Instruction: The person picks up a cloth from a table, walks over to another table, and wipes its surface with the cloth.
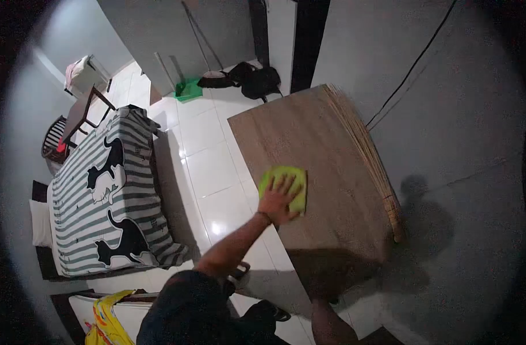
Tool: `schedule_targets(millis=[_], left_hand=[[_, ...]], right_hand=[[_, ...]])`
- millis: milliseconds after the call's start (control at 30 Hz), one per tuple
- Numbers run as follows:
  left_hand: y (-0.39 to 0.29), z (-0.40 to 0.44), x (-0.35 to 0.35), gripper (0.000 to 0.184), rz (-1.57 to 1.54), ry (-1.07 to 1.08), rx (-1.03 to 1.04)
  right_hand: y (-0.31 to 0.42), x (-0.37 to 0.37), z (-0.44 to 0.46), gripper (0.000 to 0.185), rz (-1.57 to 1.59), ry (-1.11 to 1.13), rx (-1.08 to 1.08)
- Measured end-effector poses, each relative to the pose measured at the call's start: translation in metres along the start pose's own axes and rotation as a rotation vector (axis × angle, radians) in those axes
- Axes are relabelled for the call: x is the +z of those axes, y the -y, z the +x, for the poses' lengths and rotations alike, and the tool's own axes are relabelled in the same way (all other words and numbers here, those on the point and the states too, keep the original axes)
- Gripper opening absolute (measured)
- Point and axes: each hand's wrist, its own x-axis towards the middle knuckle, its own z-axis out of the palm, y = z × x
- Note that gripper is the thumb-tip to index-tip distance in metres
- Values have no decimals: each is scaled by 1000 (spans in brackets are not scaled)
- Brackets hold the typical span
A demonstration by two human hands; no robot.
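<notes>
While left hand (280, 201) covers yellow-green cloth (298, 198), fingers spread, stick broom (363, 144) (long one) lies along brown board (332, 172), wallside.

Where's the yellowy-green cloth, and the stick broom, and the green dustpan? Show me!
Cloth (301, 199): head view, its uncovered right side.
Broom (367, 152): head view, middle of its long sticks.
Dustpan (188, 91): head view, its green pan.
</notes>
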Motion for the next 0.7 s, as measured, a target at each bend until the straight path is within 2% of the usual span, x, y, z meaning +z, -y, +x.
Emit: schedule_targets(millis=[67,133,267,300,433,533,567,700], left_hand=[[31,31,20,91,-24,-150,-73],[53,67,20,94,-23,-174,-159],[31,105,11,91,-63,-202,-301],[18,104,13,91,-63,-200,-298],[-46,51,23,94,-36,-75,-45],[-54,3,35,94,-113,-40,99],[-44,-3,37,94,-116,-38,110],[2,-8,31,92,-19,-106,-144]], right_hand=[[-2,-1,-1,100,1,-2,-4],[-3,-1,0,100,0,-4,-7],[-3,-3,2,101,11,-17,-12],[-3,-3,2,101,14,-21,-11],[-2,-2,0,101,11,-37,0],[-4,0,-4,101,7,-61,-2],[-5,0,-5,101,9,-72,-4],[-7,5,-6,101,31,-112,-11]])
